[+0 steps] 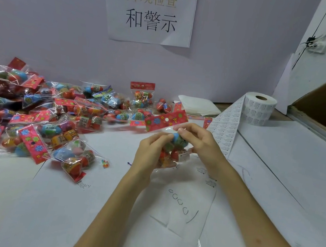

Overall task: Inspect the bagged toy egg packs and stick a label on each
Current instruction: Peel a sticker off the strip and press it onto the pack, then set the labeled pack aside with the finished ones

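- Fingers of the left hand are curled in, pinching the clear bag from its left side.
- Over comes the right hand from the other side, fingertips clamped on the blue egg at the top of the bag.
- So the egg pack sits right between the two hands, over the white table, its red flowered header card tipped up and away.
- Look low on the bag: a white label shows, just beside the right palm.
- Out on the left, a big heap of packs sprawls across the table.
- Back right, the label roll stands on end, and its strip trails down behind the right wrist.
- Up on the wall hangs a paper sign with Chinese characters.
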`<move>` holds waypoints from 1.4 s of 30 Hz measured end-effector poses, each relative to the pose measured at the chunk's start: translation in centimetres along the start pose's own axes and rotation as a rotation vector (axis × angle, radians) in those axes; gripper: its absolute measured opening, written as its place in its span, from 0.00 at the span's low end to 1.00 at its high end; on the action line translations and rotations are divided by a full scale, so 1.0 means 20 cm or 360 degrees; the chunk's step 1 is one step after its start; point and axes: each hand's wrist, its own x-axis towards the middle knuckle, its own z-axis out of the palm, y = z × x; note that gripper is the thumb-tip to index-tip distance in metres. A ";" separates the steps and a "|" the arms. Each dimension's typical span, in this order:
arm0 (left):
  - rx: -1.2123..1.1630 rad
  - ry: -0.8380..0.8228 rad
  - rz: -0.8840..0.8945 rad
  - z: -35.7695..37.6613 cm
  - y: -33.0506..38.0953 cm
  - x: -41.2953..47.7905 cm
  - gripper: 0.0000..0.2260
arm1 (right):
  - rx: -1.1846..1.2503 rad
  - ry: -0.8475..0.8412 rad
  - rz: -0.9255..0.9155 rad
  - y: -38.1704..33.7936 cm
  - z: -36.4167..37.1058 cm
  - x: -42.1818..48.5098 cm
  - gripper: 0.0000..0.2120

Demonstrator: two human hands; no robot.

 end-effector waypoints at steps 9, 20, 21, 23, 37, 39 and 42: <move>0.0144 0.0078 -0.0066 0.02 0.00 -0.01 0.12 | -0.0075 0.0059 -0.0029 0.01 0.00 0.01 0.05; -0.0199 -0.0309 -0.0277 -0.02 0.03 -0.02 0.30 | 0.0562 0.0331 0.0126 -0.01 -0.07 0.01 0.03; -0.0206 -0.0336 -0.0258 -0.02 0.03 -0.02 0.29 | 0.0549 0.0342 0.0144 -0.01 -0.08 0.01 0.03; -0.0155 -0.0331 -0.0198 -0.01 0.03 -0.02 0.25 | 0.0509 0.0380 0.0186 0.00 -0.09 0.01 0.03; -0.0011 0.0070 0.0128 -0.07 -0.03 0.02 0.10 | 0.0045 -0.0146 0.0289 0.00 -0.19 -0.02 0.04; 0.0019 0.0043 0.0153 -0.06 -0.04 0.03 0.08 | -0.0015 -0.0292 0.0301 0.03 -0.21 -0.01 0.03; 0.0073 0.0091 0.0196 -0.04 -0.06 0.05 0.08 | 0.0100 -0.0322 0.0310 0.04 -0.27 0.02 0.02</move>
